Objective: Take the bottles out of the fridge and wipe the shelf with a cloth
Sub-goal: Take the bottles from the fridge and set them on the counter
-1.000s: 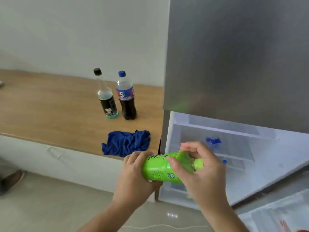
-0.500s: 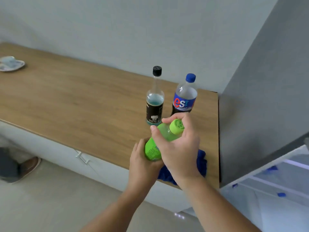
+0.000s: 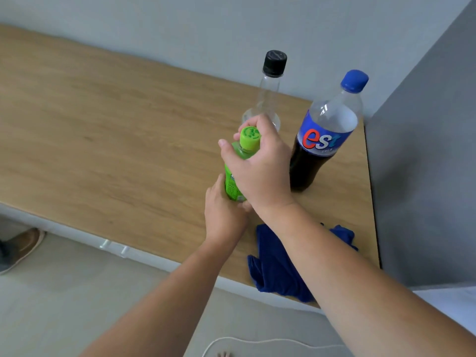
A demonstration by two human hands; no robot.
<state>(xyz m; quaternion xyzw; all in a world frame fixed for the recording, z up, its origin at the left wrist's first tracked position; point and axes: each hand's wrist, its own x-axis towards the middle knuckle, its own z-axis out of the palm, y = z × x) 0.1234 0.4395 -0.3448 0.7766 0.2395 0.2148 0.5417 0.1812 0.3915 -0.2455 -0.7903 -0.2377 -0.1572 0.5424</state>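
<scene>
Both my hands hold a green bottle point(image 3: 233, 185) upright over the wooden counter point(image 3: 108, 140). My right hand point(image 3: 260, 166) grips its neck just below the green cap. My left hand point(image 3: 222, 215) wraps its lower body. Behind it stand a clear bottle with a black cap point(image 3: 273, 73) and a cola bottle with a blue cap point(image 3: 324, 132). A crumpled blue cloth point(image 3: 275, 269) lies at the counter's front edge under my right forearm. The fridge shelf is out of view.
The grey fridge side point(image 3: 422, 176) rises along the counter's right end. A white corner of the fridge interior point(image 3: 453, 297) shows at lower right. A person's shoe point(image 3: 18, 248) is on the floor at left, and a white cable point(image 3: 257, 342) lies on the floor.
My view has swung from the open fridge to the counter. The green bottle has gone from lying sideways in my hands to upright, and has moved over the counter close to the two standing bottles.
</scene>
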